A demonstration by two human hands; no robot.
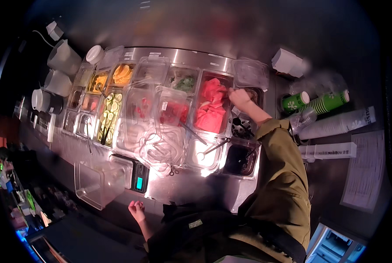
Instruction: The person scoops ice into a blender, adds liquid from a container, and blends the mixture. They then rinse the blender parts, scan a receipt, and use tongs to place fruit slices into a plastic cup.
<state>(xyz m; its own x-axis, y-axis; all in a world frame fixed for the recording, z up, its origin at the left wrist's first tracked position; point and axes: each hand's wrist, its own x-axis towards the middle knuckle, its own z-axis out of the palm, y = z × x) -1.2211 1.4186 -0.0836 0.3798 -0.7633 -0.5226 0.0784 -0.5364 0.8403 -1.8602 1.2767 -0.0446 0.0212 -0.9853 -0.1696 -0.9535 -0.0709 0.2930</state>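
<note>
My right hand (239, 98) reaches over the right part of the counter, fingers bent, at the edge between a container of watermelon pieces (211, 113) and a dark-filled container; whether it grips anything cannot be told. My left hand (137, 207), fingers curled, hangs by the counter's front edge, below a digital scale (140, 177). A clear plastic tub (94, 184) stands left of the scale. Lime slices (110, 113) with tongs, orange slices (122, 74), green leaves (185, 83) and red fruit pieces (174, 111) fill other containers. Clear lids (161, 143) lie stacked across the middle ones.
Green paper cups (327, 101), stacked pale cups (334, 123) and a white box-like holder (334, 150) lie at the right, beside a printed sheet (363, 171). Plastic pitchers (63, 57) stand at the back left. A ladle (215, 148) crosses a white-filled container (203, 156).
</note>
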